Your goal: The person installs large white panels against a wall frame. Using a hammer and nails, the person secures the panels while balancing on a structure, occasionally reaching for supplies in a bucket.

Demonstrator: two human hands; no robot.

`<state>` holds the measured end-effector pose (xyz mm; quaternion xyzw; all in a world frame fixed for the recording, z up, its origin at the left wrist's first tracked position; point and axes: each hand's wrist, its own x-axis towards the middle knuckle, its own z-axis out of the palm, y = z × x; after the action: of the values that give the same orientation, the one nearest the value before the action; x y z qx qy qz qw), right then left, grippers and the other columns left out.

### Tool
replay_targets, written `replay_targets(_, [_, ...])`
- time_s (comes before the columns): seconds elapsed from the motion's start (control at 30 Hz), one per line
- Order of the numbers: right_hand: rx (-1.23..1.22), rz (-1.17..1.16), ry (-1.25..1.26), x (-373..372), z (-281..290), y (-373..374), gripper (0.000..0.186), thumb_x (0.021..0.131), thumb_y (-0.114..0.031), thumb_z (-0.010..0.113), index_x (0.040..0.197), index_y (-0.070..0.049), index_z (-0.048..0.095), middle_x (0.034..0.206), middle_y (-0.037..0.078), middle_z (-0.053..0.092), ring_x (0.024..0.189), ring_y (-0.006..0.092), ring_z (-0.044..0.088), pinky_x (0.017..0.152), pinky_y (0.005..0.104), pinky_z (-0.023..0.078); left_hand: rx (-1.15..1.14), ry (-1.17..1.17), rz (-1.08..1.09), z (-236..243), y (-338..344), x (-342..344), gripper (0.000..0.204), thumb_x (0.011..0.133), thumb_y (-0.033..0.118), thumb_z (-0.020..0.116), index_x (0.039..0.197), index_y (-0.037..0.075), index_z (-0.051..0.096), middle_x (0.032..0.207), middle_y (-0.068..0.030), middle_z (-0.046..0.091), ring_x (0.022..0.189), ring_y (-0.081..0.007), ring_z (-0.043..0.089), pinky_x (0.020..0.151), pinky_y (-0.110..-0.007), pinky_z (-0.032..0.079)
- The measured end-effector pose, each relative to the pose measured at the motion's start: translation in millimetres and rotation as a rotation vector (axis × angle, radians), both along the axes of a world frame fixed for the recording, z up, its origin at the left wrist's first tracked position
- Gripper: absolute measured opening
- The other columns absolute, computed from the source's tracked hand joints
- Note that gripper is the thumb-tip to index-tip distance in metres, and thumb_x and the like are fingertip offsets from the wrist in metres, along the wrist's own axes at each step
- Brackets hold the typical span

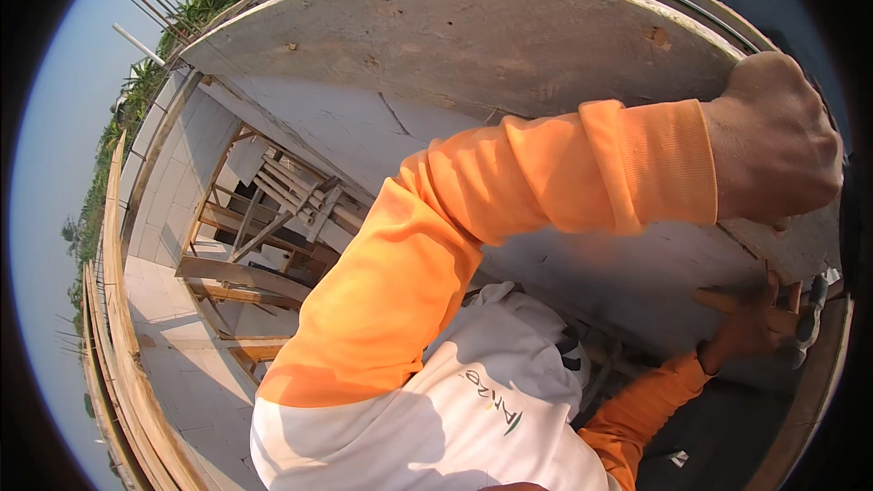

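My left hand [777, 145] is closed in a fist at the right end of a long grey-brown board [509, 32]. Its fingers curl away from view, so what they hold, if anything, is hidden. Lower down, my right hand [741, 332], smeared by motion, is wrapped round the wooden handle of a hammer [807, 327]. The grey metal hammer head points to the right, below my left fist. Between fist and hammer shows a flat greyish panel piece [800, 241]. Both my arms wear orange sleeves.
A pale block wall [173, 200] runs down the left, with a wooden frame [241, 218] and bamboo poles [296, 186] behind it. Long timber strips [123, 355] line the far left edge. Thin rods [159, 9] stick up at the upper left. A beam [814, 391] rises at the lower right.
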<state>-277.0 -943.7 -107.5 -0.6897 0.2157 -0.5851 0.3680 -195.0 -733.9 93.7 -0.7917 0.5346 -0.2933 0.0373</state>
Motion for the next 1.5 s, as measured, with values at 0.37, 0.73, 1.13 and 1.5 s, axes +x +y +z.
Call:
replay_targets(0.37, [-0.022, -0.031, 0.076, 2.3, -4.9, -0.8, 0.048, 0.089, -0.012, 0.079, 0.128, 0.009, 0.061, 0.099, 0.016, 0.073, 0.081, 0.0139, 0.066, 0.066, 0.0254, 0.054, -0.020, 0.039, -0.008, -3.9, 0.9, 2.2, 0.042, 0.081, 0.046, 0.075, 0.114, 0.021, 0.077, 0.108, -0.0078, 0.077, 0.102, -0.0260, 0.073, 0.080, -0.041, 0.059])
replay_targets(0.73, [-0.165, -0.008, 0.012, -0.7, -13.2, -7.4, 0.016, 0.091, -0.006, 0.073, 0.099, 0.008, 0.073, 0.126, 0.011, 0.069, 0.088, 0.0166, 0.070, 0.068, 0.0264, 0.055, -0.032, 0.005, -0.021, -3.5, 2.2, 0.6, 0.043, 0.079, 0.046, 0.076, 0.113, 0.020, 0.077, 0.105, -0.0080, 0.077, 0.101, -0.0254, 0.074, 0.077, -0.041, 0.059])
replay_targets(1.13, [0.001, 0.004, -0.052, 1.4, -1.2, 3.5, 0.037, 0.083, -0.006, 0.079, 0.113, 0.011, 0.065, 0.122, 0.013, 0.070, 0.088, 0.0184, 0.070, 0.071, 0.0288, 0.053, -0.332, -0.147, -0.028, -30.0, -15.7, 0.8, 0.050, 0.073, 0.042, 0.082, 0.104, 0.004, 0.074, 0.091, -0.0087, 0.073, 0.090, -0.0228, 0.069, 0.079, -0.040, 0.051])
replay_targets(1.5, [0.014, 0.161, -0.194, 1.6, -7.5, -4.0, 0.031, 0.083, 0.004, 0.074, 0.113, 0.010, 0.066, 0.114, 0.011, 0.071, 0.084, 0.0145, 0.068, 0.070, 0.0249, 0.052, -0.531, -0.416, -0.157, -40.7, -28.4, 19.5, 0.062, 0.065, 0.054, 0.082, 0.097, 0.003, 0.070, 0.086, -0.0073, 0.069, 0.080, -0.0199, 0.069, 0.069, -0.034, 0.050])
